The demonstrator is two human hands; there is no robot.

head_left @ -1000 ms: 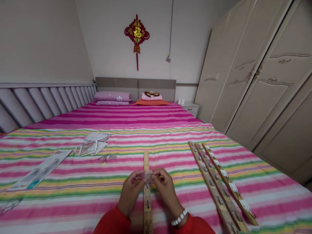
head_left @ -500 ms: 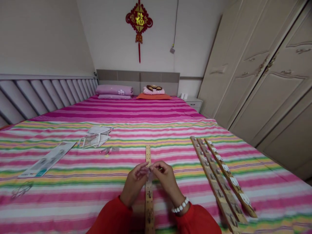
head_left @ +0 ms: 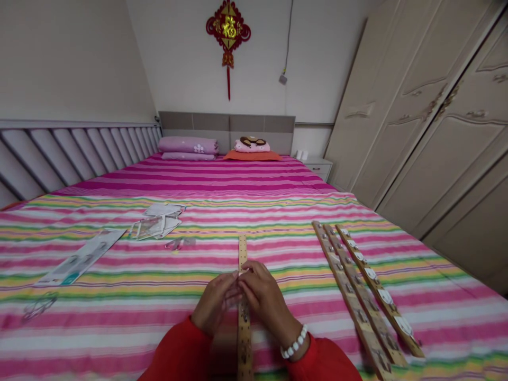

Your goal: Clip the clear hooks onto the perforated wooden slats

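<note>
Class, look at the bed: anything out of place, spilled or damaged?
Nothing looks spilled or damaged. The piled packets at left look untidy, overlapping at odd angles; the three strips at right lie side by side.

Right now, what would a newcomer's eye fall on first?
The red ornament on the wall above the headboard. Then, front and centre, the left hand and right hand, together over a narrow wooden strip. Three similar strips lie to the right.

Left fingers [head_left: 226, 281] and right fingers [head_left: 254, 273] together over a holed strip [head_left: 244, 333]
</note>
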